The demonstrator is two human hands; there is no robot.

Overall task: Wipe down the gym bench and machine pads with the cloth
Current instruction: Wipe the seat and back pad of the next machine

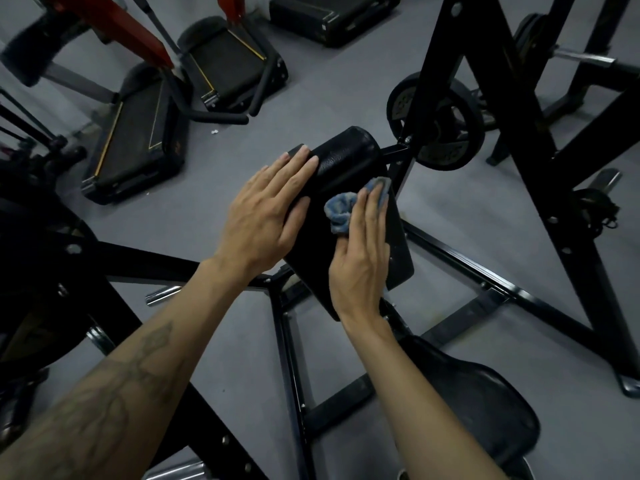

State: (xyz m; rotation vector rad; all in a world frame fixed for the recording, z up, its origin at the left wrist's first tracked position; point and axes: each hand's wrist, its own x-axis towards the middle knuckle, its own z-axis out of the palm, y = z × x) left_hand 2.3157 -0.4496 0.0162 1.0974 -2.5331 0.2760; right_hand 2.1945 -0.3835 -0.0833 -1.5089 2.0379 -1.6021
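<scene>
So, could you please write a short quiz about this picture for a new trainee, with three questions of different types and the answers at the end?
1. Multiple choice: which hand presses the blue cloth on the black pad? A) left hand B) right hand C) both hands
2. True or false: the left hand lies flat on the pad with straight fingers and has no cloth under it.
3. Fill in the missing word: beyond the pad, a round weight ____ hangs on the black frame.

Key
1. B: the right hand presses the cloth with flat fingers.
2. True.
3. plate.
</scene>
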